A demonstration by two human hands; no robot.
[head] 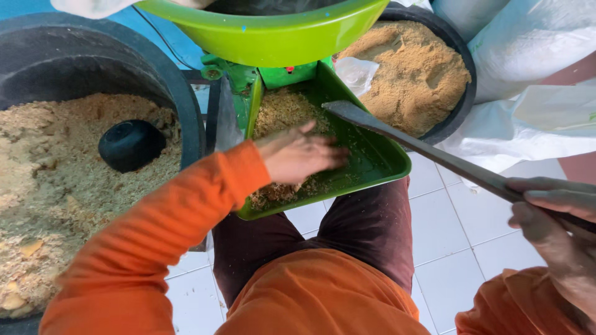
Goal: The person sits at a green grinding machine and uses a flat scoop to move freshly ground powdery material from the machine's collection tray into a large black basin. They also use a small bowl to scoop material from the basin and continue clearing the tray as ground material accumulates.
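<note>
The person's left hand (298, 155) lies palm down in the green chute tray (379, 162), fingers loosely spread over tan ground meal (282, 111), gripping nothing. The right hand (552, 214) has its fingers wrapped round the handle of a long metal blade (410, 141), whose tip rests on the tray. A black tub (180, 105) of coarse meal stands beside it, a small black bowl (130, 144) inside.

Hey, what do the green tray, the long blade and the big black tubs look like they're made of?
Green tray: probably moulded plastic; glossy, even colour, rounded rim.
Long blade in the right hand: seemingly metal; dull grey, flat, worn.
Black tubs: perhaps rubber or thick plastic; matte, heavy rolled rims.
The left hand rests in the tray's coarse tan meal.
</note>
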